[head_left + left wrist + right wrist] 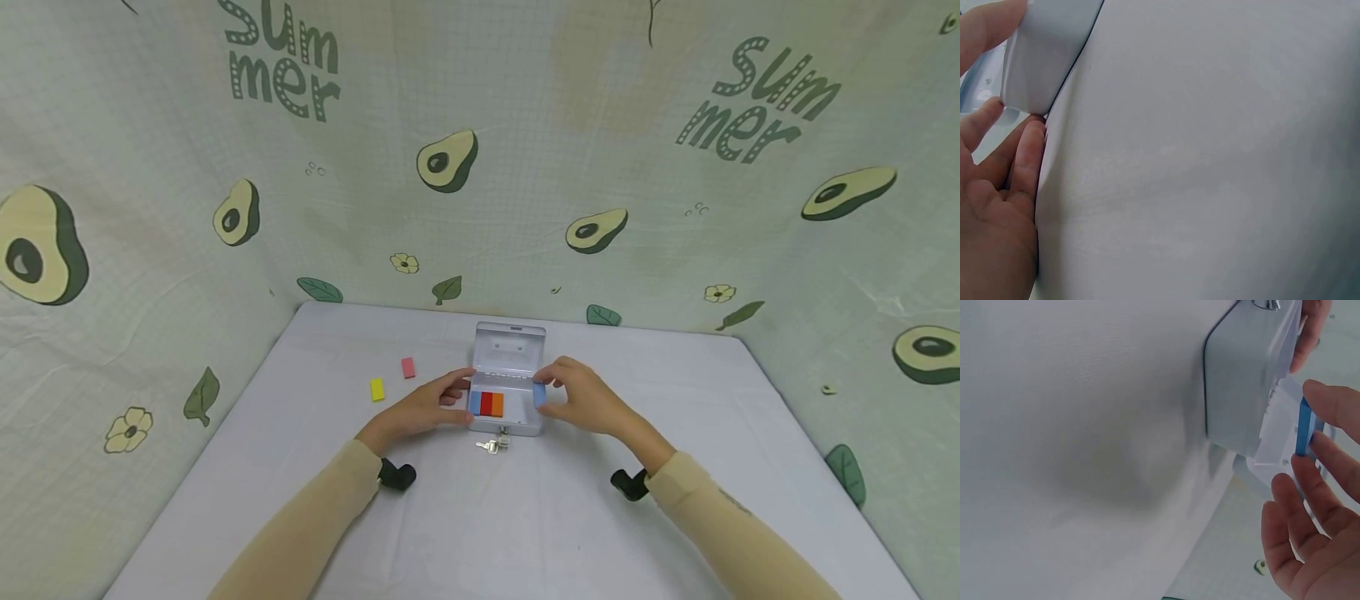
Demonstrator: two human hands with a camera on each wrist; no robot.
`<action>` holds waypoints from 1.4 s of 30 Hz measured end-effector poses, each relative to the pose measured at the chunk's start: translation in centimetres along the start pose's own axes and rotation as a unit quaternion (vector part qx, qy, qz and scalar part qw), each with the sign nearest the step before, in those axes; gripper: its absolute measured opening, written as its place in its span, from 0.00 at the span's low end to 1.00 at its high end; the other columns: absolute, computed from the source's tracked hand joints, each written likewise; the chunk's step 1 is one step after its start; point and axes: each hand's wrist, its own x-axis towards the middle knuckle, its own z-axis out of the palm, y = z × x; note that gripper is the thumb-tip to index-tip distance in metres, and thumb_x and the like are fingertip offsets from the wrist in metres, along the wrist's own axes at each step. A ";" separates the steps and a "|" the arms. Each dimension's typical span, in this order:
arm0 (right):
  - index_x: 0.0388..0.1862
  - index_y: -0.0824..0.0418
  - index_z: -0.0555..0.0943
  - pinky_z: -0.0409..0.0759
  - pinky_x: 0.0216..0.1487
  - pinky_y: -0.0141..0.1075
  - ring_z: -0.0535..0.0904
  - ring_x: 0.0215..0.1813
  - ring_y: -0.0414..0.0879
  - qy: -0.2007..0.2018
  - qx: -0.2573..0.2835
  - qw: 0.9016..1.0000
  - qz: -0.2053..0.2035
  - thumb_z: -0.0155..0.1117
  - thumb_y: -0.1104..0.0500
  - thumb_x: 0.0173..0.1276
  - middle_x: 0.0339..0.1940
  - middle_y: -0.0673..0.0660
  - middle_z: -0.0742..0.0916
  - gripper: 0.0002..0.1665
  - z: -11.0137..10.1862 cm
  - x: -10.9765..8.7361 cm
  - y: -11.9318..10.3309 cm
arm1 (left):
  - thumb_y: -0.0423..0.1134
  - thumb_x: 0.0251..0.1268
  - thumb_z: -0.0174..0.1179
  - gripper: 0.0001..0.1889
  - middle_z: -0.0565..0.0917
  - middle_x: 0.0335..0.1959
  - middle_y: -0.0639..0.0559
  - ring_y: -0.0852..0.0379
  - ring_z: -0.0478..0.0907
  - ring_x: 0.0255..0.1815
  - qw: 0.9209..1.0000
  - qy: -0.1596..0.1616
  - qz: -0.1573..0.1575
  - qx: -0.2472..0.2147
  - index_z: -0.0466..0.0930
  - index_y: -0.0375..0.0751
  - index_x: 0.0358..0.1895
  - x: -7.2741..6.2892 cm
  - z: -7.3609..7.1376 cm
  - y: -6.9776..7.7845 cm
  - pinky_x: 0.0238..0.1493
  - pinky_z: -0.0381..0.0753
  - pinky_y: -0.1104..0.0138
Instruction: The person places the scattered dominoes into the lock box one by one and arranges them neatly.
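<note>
A small light grey metal cash box (506, 427) stands on the table, its hinged lid (510, 346) raised at the back. Inside, on the left, a blue block (475, 403), a red block (486, 404) and an orange block (497, 405) lie side by side. My left hand (422, 407) grips the box's left side, thumb near the front corner and fingers farther back; the left wrist view shows this up close. Over the right rim, my right hand (585, 398) pinches another blue block (1305, 428) between thumb and fingertips.
A yellow block (377, 389) and a pink block (408, 367) lie on the white table to the left of the box. Keys (491, 447) hang at the lock on the front. A patterned cloth (525, 167) rises behind the table and at both sides.
</note>
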 end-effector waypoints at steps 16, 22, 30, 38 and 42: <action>0.59 0.62 0.86 0.88 0.57 0.48 0.82 0.54 0.54 -0.008 0.001 1.000 0.002 0.81 0.59 0.65 0.53 0.55 0.86 0.24 1.1 1.4 -0.5 | 0.52 0.67 0.74 0.45 0.71 0.79 0.50 0.48 0.71 0.74 1.000 -0.001 0.000 -0.014 0.60 0.60 0.84 0.2 0.0 -0.3 0.78 0.71 0.51; 0.58 0.61 0.86 0.88 0.56 0.47 0.81 0.53 0.52 -0.011 0.000 1.000 0.005 0.80 0.59 0.66 0.52 0.54 0.85 0.23 1.4 1.7 -0.6 | 0.51 0.67 0.74 0.46 0.71 0.79 0.49 0.48 0.70 0.74 1.000 -0.001 -0.001 -0.014 0.60 0.59 0.84 0.2 0.1 -0.1 0.78 0.71 0.51; 0.58 0.61 0.86 0.87 0.53 0.44 0.81 0.52 0.51 -0.020 -0.003 1.000 0.006 0.80 0.58 0.65 0.51 0.53 0.85 0.24 1.7 2.1 -0.3 | 0.51 0.68 0.74 0.45 0.71 0.78 0.49 0.48 0.71 0.74 1.000 -0.001 -0.003 -0.011 0.60 0.59 0.84 0.1 0.1 -0.1 0.78 0.72 0.51; 0.59 0.61 0.86 0.86 0.53 0.42 0.81 0.51 0.50 -0.031 -0.003 0.999 0.011 0.81 0.57 0.65 0.50 0.53 0.85 0.25 2.0 2.4 -0.2 | 0.51 0.67 0.74 0.45 0.71 0.79 0.49 0.48 0.70 0.74 1.000 -0.003 -0.004 -0.018 0.60 0.59 0.84 0.1 0.0 -0.1 0.78 0.71 0.51; 0.59 0.61 0.86 0.86 0.54 0.42 0.81 0.51 0.50 -0.030 -0.003 0.999 0.012 0.81 0.57 0.65 0.50 0.53 0.85 0.25 2.2 2.5 -0.1 | 0.52 0.67 0.74 0.45 0.71 0.79 0.50 0.48 0.70 0.74 1.000 -0.004 -0.005 -0.017 0.60 0.60 0.84 0.1 0.0 -0.1 0.78 0.71 0.51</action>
